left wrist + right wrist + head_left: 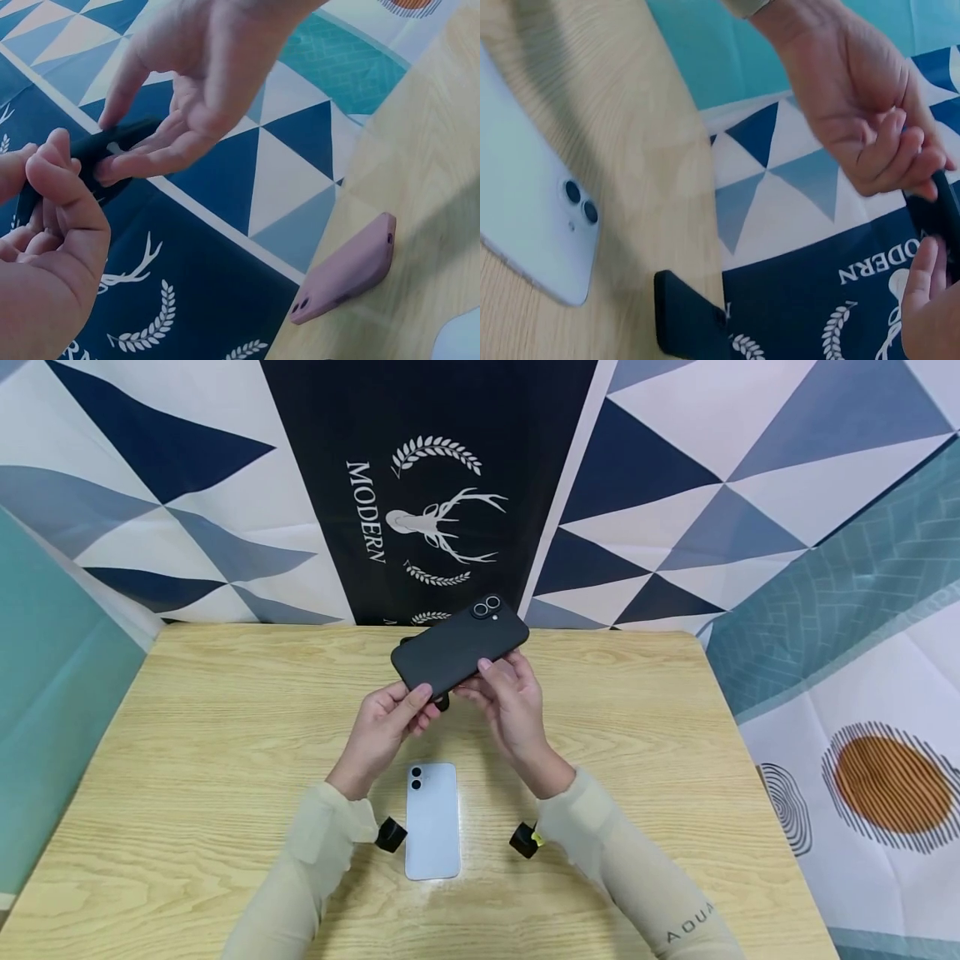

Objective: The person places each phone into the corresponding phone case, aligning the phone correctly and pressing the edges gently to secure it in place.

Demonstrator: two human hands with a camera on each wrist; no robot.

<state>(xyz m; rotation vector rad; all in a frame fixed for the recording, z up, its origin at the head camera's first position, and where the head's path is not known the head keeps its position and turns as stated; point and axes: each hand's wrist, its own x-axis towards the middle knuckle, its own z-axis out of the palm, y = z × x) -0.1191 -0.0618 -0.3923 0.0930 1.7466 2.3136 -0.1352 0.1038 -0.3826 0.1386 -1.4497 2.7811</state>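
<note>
left hand (378, 728) and right hand (517, 718) hold the black phone (457, 650) past the white phone (432, 827); lifting looks done, putting down not yet.

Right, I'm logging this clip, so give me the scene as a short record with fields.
Left hand: grips the dark phone or case by its nearest corner
Right hand: grips its near edge, toward the camera end
White phone: lies back-up on the table
Left wrist view: pinkish phone-shaped item near the table's edge

Cloth-draped nook, 1 wood tbl (637, 735), geo-print bkdrop (637, 502)
</note>
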